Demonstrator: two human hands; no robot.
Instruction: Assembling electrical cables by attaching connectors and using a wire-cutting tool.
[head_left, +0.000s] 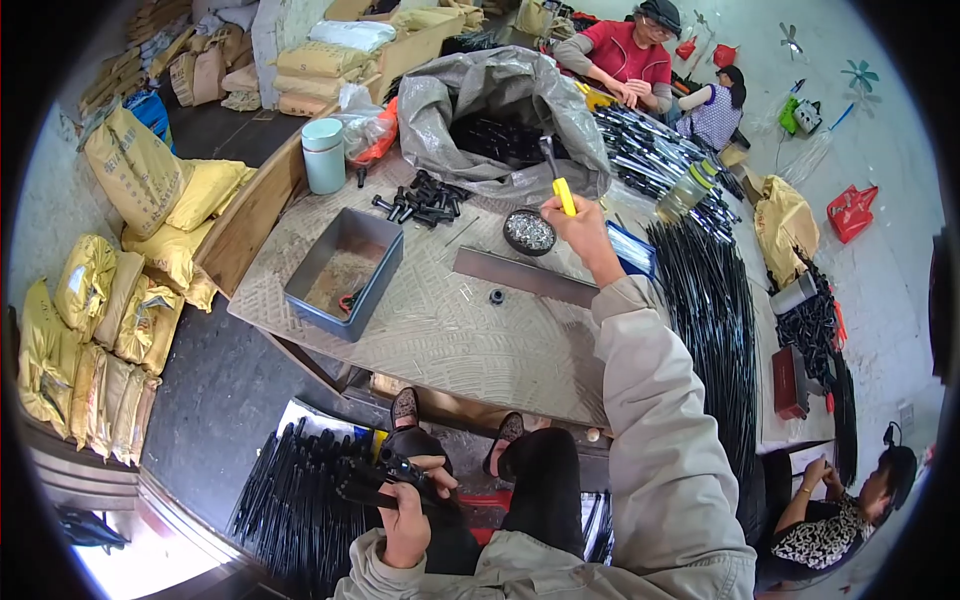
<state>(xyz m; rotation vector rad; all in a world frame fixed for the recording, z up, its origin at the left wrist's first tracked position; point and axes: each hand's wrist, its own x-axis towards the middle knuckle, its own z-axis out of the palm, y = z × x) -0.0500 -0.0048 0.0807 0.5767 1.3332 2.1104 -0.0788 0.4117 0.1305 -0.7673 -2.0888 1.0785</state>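
Note:
My right hand (583, 232) is out over the table, closed around a yellow-handled tool (565, 196) whose dark shaft points up and away. Just left of that hand stands a round black dish (528, 233) of small shiny metal pieces. My left hand (408, 510) is low over my lap, its fingers wrapped round a bundle of black rods (365, 485); their far ends blend into the pile of rods beside my leg. A flat metal bar (525, 277) and a small black ring (497, 297) lie on the table in front of me.
On the table (440, 340) stand a blue-grey bin (345, 270), black fittings (425, 200), a light-green canister (323, 155) and a large grey sack (420, 110). Long black rods (705, 330) line the right side. Several co-workers sit around. Yellow sacks (150, 215) stack at left.

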